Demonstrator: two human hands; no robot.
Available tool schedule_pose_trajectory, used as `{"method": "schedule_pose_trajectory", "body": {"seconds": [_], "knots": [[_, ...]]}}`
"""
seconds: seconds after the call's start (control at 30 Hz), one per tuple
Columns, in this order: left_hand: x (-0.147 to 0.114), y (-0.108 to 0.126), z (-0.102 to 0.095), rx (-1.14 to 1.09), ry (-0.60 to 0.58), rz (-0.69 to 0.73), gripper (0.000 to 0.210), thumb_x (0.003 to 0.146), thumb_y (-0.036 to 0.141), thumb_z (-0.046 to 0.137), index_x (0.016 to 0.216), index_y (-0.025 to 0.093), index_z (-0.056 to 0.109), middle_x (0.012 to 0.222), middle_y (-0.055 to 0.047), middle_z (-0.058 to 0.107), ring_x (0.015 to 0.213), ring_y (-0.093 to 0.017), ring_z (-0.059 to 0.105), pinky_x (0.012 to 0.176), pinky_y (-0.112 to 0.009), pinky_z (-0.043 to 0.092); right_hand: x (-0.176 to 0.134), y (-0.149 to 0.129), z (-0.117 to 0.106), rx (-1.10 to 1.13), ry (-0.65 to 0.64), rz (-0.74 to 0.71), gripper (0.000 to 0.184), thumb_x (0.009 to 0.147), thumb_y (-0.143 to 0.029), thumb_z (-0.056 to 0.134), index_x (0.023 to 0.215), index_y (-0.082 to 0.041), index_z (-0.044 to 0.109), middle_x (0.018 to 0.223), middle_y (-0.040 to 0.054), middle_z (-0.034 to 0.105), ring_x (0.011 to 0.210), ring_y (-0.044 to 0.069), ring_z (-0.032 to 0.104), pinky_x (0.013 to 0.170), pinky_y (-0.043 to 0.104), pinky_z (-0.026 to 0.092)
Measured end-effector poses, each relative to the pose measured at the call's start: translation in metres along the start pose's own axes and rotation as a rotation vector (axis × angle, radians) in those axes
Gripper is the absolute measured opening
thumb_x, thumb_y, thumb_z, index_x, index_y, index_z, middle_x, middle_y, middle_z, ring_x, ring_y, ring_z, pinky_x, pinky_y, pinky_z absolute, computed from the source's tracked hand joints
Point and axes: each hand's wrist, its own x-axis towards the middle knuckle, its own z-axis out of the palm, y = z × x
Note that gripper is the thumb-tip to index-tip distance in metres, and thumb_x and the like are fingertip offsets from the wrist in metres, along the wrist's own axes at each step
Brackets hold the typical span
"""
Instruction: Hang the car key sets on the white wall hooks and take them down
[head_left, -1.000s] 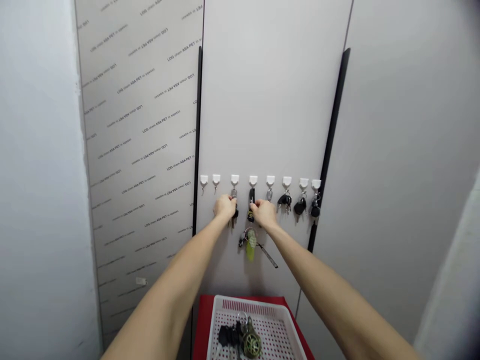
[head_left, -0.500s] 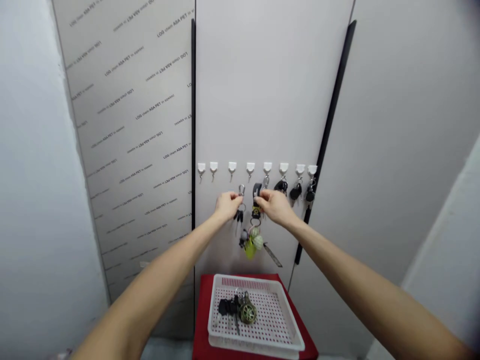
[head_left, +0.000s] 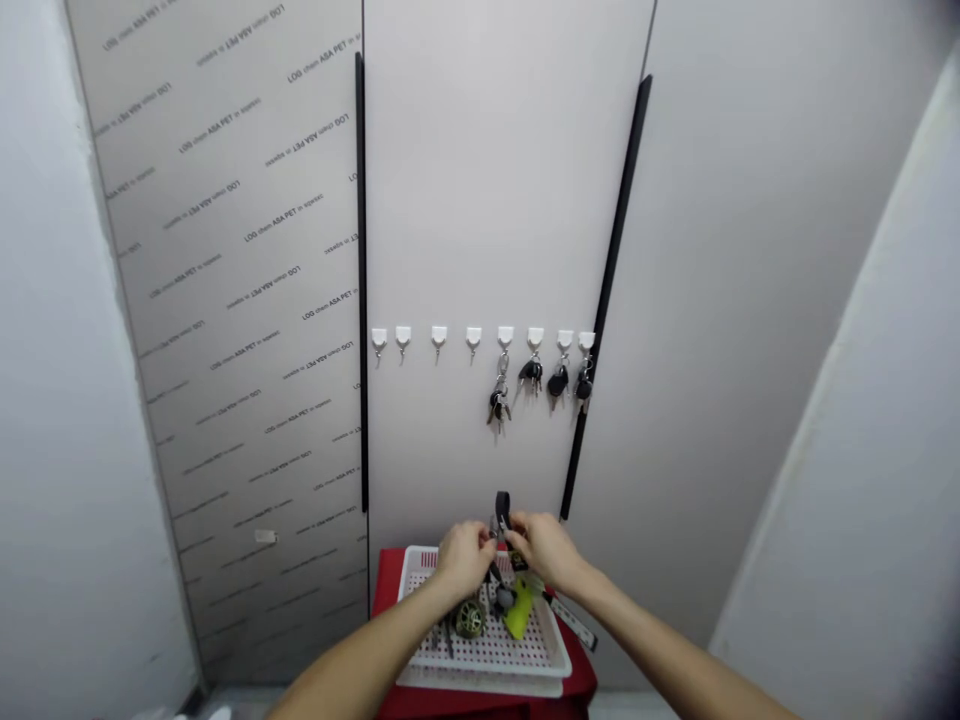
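Observation:
My left hand (head_left: 466, 555) is closed in a pinch on a metal carabiner (head_left: 493, 528) of a bunch of keys, most of it hidden by the hand. My right hand (head_left: 546, 547) grips a keychain by its black strap (head_left: 502, 506). A yellow-green charm (head_left: 517, 612), a grey charm (head_left: 504, 597) and a metal strip (head_left: 574, 626) dangle below. Both hands are close together over the far side of a white perforated basket (head_left: 556, 652). Inside the basket lies another keychain with a round bronze wheel-like charm (head_left: 470, 618).
Beneath the basket is a red-covered stand (head_left: 581, 692). A row of white hooks (head_left: 474, 336) runs across the pale panel, and key bunches (head_left: 499, 402) hang from those on the right. Black vertical handles (head_left: 361, 300) flank the panel.
Both hands have moved down from just under the hooks to the basket, carrying the keys and the keychain. The camera view has shifted slightly.

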Motion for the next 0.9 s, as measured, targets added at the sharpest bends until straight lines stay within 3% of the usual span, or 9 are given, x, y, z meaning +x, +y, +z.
{"method": "schedule_pose_trajectory", "body": {"seconds": [0.33,0.47,0.53,0.67,0.73,0.8,0.9], "knots": [[-0.010,-0.006,0.015,0.252,-0.168,-0.017,0.025,0.066,0.021,0.034,0.075,0.018,0.057,0.079,-0.009,0.059,0.076,-0.019,0.053,0.062,-0.026,0.037,-0.013,-0.007,0.032,-0.261,-0.252,0.003,0.019,0.059,-0.016,0.043,0.066,-0.015,0.060,0.072,0.0110,0.060,0.066,0.018,0.054,0.054,0.023,0.034],[-0.002,-0.004,0.008,0.263,-0.206,-0.023,0.023,0.064,0.023,0.037,0.072,0.018,0.058,0.076,-0.010,0.060,0.074,-0.021,0.054,0.060,-0.028,0.038,0.000,-0.005,0.017,-0.117,-0.321,-0.021,0.017,0.056,-0.019,0.046,0.063,-0.013,0.061,0.063,0.0080,0.061,0.056,0.014,0.053,0.048,0.020,0.034],[0.014,0.006,-0.010,0.219,-0.127,-0.003,0.023,0.064,0.025,0.038,0.073,0.018,0.058,0.077,-0.008,0.060,0.073,-0.019,0.053,0.060,-0.027,0.038,0.020,0.003,-0.010,0.042,-0.188,-0.005,0.022,0.061,-0.024,0.043,0.064,-0.012,0.061,0.060,0.0058,0.060,0.054,0.011,0.051,0.048,0.018,0.034],[0.067,0.046,-0.066,-0.010,0.221,0.046,0.026,0.064,0.026,0.040,0.086,0.020,0.053,0.085,-0.003,0.057,0.078,-0.014,0.050,0.066,-0.022,0.037,0.076,0.026,-0.082,0.240,0.473,0.196,0.033,0.065,-0.032,0.037,0.081,-0.011,0.057,0.072,0.0061,0.060,0.062,0.012,0.052,0.057,0.020,0.037],[0.093,0.067,-0.092,-0.114,0.348,0.024,0.031,0.065,0.031,0.039,0.092,0.020,0.049,0.089,-0.002,0.056,0.080,-0.013,0.049,0.067,-0.021,0.036,0.101,0.035,-0.110,0.294,0.660,0.259,0.035,0.066,-0.033,0.035,0.085,-0.013,0.056,0.075,0.0052,0.059,0.066,0.012,0.052,0.059,0.021,0.037],[0.113,0.084,-0.109,-0.163,0.413,-0.012,0.037,0.065,0.036,0.039,0.098,0.020,0.045,0.091,-0.003,0.055,0.082,-0.013,0.049,0.067,-0.022,0.036,0.118,0.039,-0.127,0.306,0.714,0.296,0.035,0.066,-0.034,0.034,0.086,-0.015,0.056,0.077,0.0045,0.059,0.069,0.012,0.052,0.062,0.021,0.037],[0.130,0.098,-0.116,-0.155,0.411,-0.039,0.037,0.063,0.041,0.039,0.094,0.022,0.048,0.093,-0.004,0.055,0.084,-0.016,0.048,0.066,-0.024,0.036,0.130,0.037,-0.133,0.249,0.659,0.336,0.036,0.062,-0.039,0.038,0.083,-0.017,0.056,0.079,0.0047,0.059,0.074,0.014,0.052,0.064,0.023,0.036]]}}
